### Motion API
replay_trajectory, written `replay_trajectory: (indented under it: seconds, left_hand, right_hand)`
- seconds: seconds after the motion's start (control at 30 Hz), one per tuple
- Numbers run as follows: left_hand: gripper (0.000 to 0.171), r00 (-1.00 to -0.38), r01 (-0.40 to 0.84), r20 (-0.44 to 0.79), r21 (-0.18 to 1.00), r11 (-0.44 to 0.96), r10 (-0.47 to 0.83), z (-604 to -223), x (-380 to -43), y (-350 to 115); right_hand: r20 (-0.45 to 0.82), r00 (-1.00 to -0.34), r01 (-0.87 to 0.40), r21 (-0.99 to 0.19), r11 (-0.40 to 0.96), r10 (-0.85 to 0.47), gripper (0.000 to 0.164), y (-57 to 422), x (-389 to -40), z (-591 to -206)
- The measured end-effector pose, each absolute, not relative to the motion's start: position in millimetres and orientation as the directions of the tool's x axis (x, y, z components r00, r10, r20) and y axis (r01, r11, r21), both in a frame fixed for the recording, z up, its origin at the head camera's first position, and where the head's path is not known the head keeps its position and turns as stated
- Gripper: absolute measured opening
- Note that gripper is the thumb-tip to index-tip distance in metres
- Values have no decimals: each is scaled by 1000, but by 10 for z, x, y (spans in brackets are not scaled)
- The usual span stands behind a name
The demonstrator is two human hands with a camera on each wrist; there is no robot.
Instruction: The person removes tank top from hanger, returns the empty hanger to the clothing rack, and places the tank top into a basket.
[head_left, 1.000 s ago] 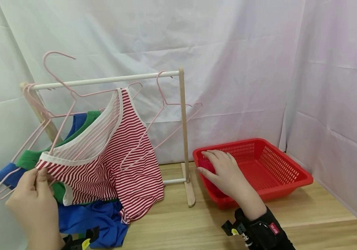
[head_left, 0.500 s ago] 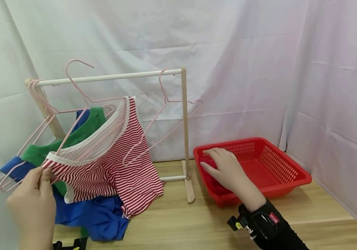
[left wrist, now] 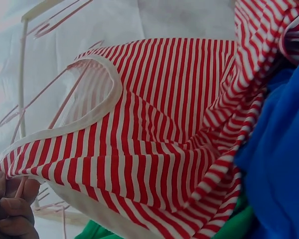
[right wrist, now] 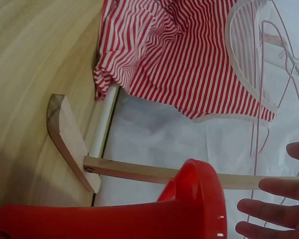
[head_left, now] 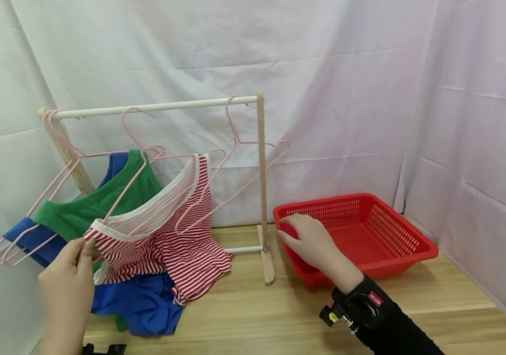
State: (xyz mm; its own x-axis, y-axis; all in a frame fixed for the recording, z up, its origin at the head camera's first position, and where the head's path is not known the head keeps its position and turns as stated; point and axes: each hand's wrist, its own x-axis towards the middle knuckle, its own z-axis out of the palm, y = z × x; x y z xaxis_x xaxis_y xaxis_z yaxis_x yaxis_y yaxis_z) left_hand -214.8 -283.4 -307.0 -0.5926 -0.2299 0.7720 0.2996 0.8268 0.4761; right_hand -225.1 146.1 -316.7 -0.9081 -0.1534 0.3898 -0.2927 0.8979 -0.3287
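Note:
My left hand [head_left: 68, 278] pinches one shoulder of a red-and-white striped tank top [head_left: 190, 231] together with the end of the pink wire hanger [head_left: 124, 195] inside it. In the left wrist view, thumb and fingers [left wrist: 15, 209] close around that corner. The hanger's hook overlaps the rack's white rail [head_left: 177, 105] in the head view. Over the left end of a red plastic basket [head_left: 394, 264] is my right hand [head_left: 312, 241]. Its fingers are spread and loosely extended in the right wrist view, above the basket rim [right wrist: 204, 194].
A green top [head_left: 106, 199] and a blue one [head_left: 24, 236] hang at the rack's left end. Bunched blue fabric [head_left: 146, 303] lies low behind the striped top. A bare pink hanger [head_left: 235, 143] hangs near the right wooden post [head_left: 261, 172]. White curtains enclose the wooden table [head_left: 235, 320].
The left hand has moved right with the striped top, and the hanger's hook has come down from above the rail to its level. The right hand stays over the basket's left end.

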Motion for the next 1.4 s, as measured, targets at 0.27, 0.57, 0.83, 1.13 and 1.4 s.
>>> replay_trajectory:
  seconds: [0.27, 0.57, 0.83, 1.13, 1.4]
  left_hand:
    - [26, -731, 226, 627, 595, 771, -270, -3209, -2184, -2833]
    - [38, -884, 79, 378, 698, 712, -273, -3308, -2210, -2930]
    - [46, -958, -48, 129, 804, 592, -254, -3339, -2250, -2983]
    - [67, -965, -165, -34, 847, 505, -259, -3405, -2257, -2976]
    - [61, -970, -189, -81, 842, 506, -228, -3472, -2260, -3009]
  right_hand:
    - [411, -894, -322, -314, 893, -178, 34, 1386, -2250, -3195]
    - [415, -891, -330, -310, 892, -186, 34, 1354, -2237, -3225]
    - [418, -889, -333, -310, 891, -187, 34, 1339, -2240, -3245]
    - [415, -889, -338, -306, 890, -195, 34, 1321, -2244, -3270]
    - [417, -886, -349, -315, 883, -201, 33, 1274, -2264, -3295]
